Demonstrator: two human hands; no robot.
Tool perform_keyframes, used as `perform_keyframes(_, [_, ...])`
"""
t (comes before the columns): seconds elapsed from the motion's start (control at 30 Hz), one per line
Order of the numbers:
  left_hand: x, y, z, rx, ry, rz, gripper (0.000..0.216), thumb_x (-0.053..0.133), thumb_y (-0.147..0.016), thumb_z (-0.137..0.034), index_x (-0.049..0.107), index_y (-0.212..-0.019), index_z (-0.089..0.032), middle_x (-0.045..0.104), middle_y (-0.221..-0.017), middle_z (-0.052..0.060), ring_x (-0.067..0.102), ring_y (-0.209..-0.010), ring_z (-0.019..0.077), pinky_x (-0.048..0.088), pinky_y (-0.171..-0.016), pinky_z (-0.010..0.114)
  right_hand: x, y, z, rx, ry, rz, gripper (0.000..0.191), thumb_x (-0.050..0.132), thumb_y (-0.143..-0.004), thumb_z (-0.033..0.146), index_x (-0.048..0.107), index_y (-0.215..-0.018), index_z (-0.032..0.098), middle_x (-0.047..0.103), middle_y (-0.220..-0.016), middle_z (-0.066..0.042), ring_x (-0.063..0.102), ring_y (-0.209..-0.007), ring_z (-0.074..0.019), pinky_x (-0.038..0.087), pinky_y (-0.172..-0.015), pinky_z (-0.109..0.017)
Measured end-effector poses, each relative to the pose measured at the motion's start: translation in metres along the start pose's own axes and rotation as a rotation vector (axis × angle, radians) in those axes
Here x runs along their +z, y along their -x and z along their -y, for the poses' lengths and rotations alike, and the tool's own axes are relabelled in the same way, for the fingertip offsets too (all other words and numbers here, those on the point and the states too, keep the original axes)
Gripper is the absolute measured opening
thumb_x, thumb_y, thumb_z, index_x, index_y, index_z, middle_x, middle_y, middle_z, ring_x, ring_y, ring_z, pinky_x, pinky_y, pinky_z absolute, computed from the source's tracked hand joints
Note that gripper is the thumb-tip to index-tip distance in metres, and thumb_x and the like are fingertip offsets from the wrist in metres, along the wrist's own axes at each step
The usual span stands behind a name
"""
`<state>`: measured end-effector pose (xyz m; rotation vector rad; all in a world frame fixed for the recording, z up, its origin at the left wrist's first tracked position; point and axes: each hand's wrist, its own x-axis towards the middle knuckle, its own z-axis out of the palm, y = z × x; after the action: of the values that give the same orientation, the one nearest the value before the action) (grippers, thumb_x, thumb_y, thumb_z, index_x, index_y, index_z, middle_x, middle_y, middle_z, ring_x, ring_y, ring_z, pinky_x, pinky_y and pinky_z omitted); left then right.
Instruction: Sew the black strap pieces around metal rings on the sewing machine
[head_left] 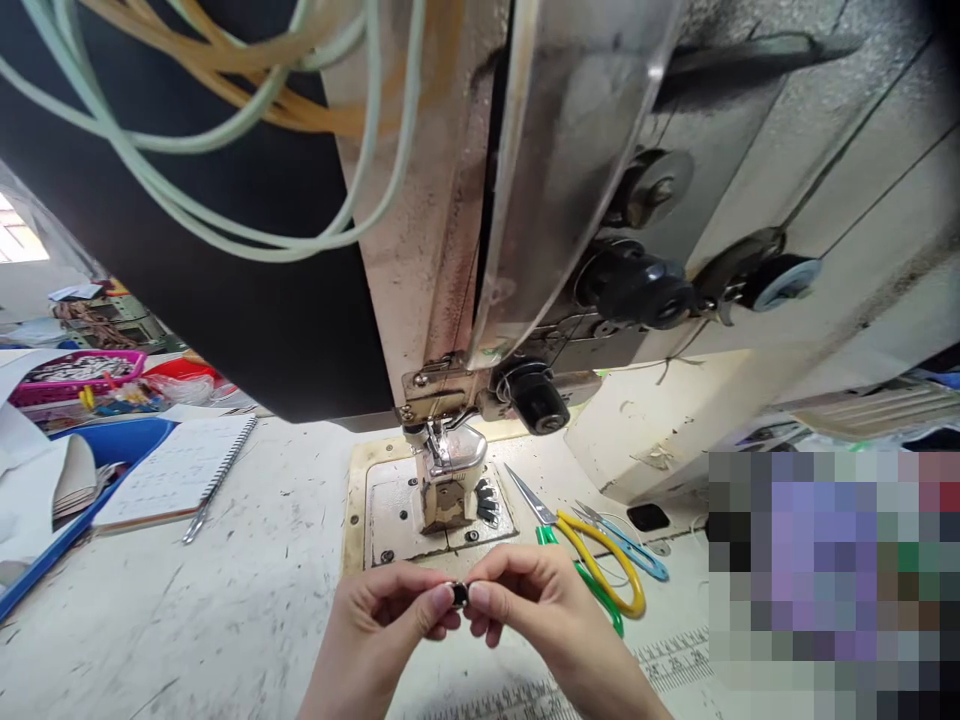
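My left hand [390, 618] and my right hand [534, 598] meet in front of the sewing machine. Between both thumbs and forefingers they pinch a small black piece with a shiny rim [459, 596]; its exact kind is too small to make out. Just beyond my fingertips stands the machine's post [448, 502], with a metal presser foot [454, 450] on top. Close to my right hand lie scissors with yellow and green handles [589, 545], beside blue-handled snips [637, 550].
Overhead hangs the machine head [420, 220] with pale looped tubes [217, 240] and tension knobs [634, 285]. At left are a spiral notebook [176, 470], a blue tray [142, 435] and a pink basket [124, 368]. A printed ruler scale [675, 660] runs along the front.
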<state>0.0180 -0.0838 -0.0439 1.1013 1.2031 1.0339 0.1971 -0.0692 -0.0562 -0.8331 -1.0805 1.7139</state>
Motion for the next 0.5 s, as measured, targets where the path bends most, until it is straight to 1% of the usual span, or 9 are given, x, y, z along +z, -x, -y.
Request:
perform_keyframes(0.1, [-0.005,-0.004,-0.005,0.015,-0.033,0.038,0.019,0.08,-0.076,-0.039,0.084,-0.079,-0.02,0.079,-0.071,0.008,0.07,-0.07,0.021,0.056,-0.065,0.027,0.002,-0.003,0.003,-0.025,0.03,-0.003,0.027,0.084,-0.076,0.041,0.076,-0.076,0.015,0.069,-0.064,-0.003,0.061,-0.061,-0.0117,0.049,-0.057,-0.02])
perform_keyframes(0.23, [-0.007,-0.008,-0.016,0.007,-0.03,0.069,0.019,0.082,-0.073,-0.037,0.08,-0.072,-0.018,0.076,-0.066,0.006,0.067,-0.066,0.0188,0.053,-0.063,0.026,0.004,-0.009,0.008,-0.036,0.087,-0.004,0.034,0.083,-0.076,0.047,0.075,-0.077,0.014,0.067,-0.064,-0.003,0.059,-0.061,-0.0119,0.049,-0.056,-0.021])
perform_keyframes(0.3, [-0.005,-0.011,-0.023,0.005,-0.016,0.06,0.022,0.082,-0.072,-0.037,0.076,-0.068,-0.017,0.074,-0.063,0.005,0.066,-0.063,0.0177,0.052,-0.062,0.026,0.004,-0.013,0.012,-0.034,0.128,-0.009,0.036,0.082,-0.077,0.048,0.074,-0.077,0.013,0.066,-0.063,-0.003,0.059,-0.059,-0.012,0.049,-0.056,-0.022])
perform_keyframes(0.37, [-0.002,-0.018,-0.03,0.035,-0.019,0.027,0.022,0.082,-0.071,-0.035,0.073,-0.066,-0.016,0.071,-0.06,0.003,0.063,-0.058,0.0152,0.049,-0.057,0.024,0.004,-0.02,0.018,-0.05,0.202,-0.018,0.035,0.08,-0.078,0.049,0.074,-0.078,0.014,0.065,-0.063,-0.003,0.058,-0.058,-0.0127,0.05,-0.055,-0.023])
perform_keyframes(0.43, [0.002,-0.028,-0.036,0.091,0.007,-0.022,0.023,0.083,-0.069,-0.031,0.068,-0.063,-0.016,0.067,-0.055,0.001,0.058,-0.052,0.0118,0.044,-0.052,0.02,0.006,-0.028,0.027,-0.109,0.315,-0.045,0.033,0.077,-0.08,0.048,0.074,-0.077,0.015,0.065,-0.064,-0.002,0.058,-0.058,-0.0135,0.05,-0.054,-0.023])
perform_keyframes(0.5, [0.005,-0.041,-0.041,0.126,0.085,-0.049,0.024,0.085,-0.066,-0.029,0.065,-0.061,-0.016,0.062,-0.05,-0.002,0.054,-0.048,0.0098,0.041,-0.049,0.019,0.008,-0.037,0.036,-0.249,0.457,-0.12,0.027,0.074,-0.084,0.043,0.072,-0.076,0.018,0.066,-0.067,-0.002,0.059,-0.06,-0.0145,0.05,-0.055,-0.023])
